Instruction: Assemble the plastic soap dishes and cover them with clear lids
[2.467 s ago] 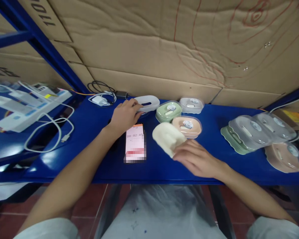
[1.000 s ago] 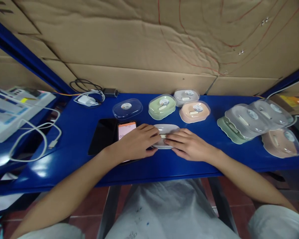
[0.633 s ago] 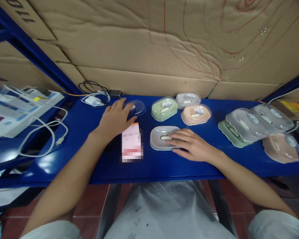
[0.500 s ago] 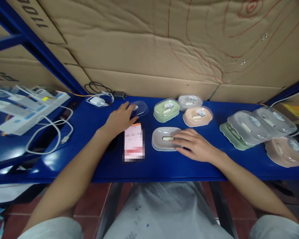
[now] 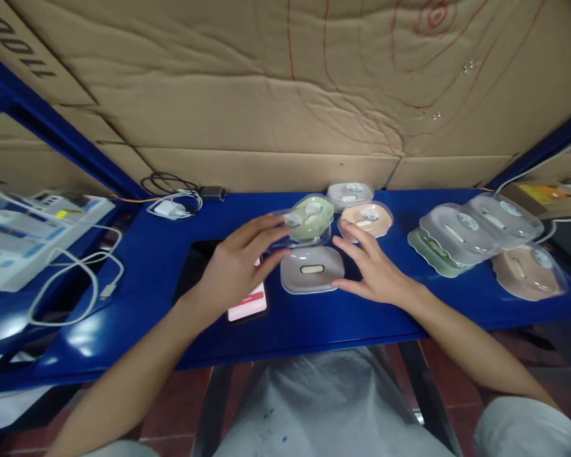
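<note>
My left hand [image 5: 238, 270] grips a clear plastic lid [image 5: 282, 237] by its left edge, thumb below and fingers above. The lid hangs over the back of a grey soap dish [image 5: 292, 273] and overlaps a green lidded soap dish [image 5: 316, 212] in the view. The grey dish lies uncovered near the table's front edge, with a pale oblong piece in its middle. At its right end is my right hand [image 5: 378, 273], fingers apart and holding nothing; whether its thumb touches the rim I cannot tell.
Beyond are a peach soap dish [image 5: 378, 219] and another grey one [image 5: 337, 192], both lidded. Several lidded dishes are piled at right, a grey one [image 5: 450, 235] on top. A phone [image 5: 247, 308] lies partly under my left hand. Power strips [image 5: 42, 238] and cables sit left.
My left hand has brought the clear lid from the back left towards the grey dish. My right hand has drawn off the dish's middle to its right end and spread its fingers.
</note>
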Tool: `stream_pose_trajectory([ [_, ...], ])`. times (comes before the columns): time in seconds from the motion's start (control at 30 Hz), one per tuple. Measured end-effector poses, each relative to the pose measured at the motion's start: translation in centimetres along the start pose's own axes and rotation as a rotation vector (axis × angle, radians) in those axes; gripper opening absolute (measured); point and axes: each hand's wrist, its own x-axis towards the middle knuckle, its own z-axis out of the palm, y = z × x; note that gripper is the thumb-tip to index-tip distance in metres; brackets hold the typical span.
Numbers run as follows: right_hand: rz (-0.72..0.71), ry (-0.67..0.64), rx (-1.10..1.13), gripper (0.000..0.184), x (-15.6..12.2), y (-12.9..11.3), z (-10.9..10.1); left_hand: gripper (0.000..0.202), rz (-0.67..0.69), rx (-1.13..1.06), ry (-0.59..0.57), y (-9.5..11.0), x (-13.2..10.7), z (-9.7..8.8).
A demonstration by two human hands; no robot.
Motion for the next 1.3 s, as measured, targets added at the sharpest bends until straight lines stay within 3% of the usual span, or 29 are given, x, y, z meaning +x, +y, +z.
stream_pose_trajectory([
  [0.23, -0.048, -0.195, 0.083, 0.092, 0.0, 0.4, 0.5, 0.031, 0.136, -0.033, -0.202, 1.3, -1.0, 2.7],
  [0.4, -0.051, -0.248, 0.107, 0.085, -0.3, 0.5, 0.8, 0.036, 0.178, 0.012, -0.345, 1.4, -1.2, 2.5],
  [0.57, -0.098, -0.220, 0.084, 0.077, -0.1, 0.5, 0.7, 0.048, 0.270, 0.126, -0.436, 1.3, -1.0, 2.1],
  [0.93, -0.185, -0.152, -0.184, 0.060, -0.2, 0.2, 1.1, 0.043, 0.286, 0.156, -0.423, 0.9, -0.9, 2.4],
  [1.3, -0.173, -0.102, -0.250, 0.062, -0.7, -0.3, 1.8, 0.040, 0.258, 0.095, -0.407, 0.7, -0.7, 2.5],
])
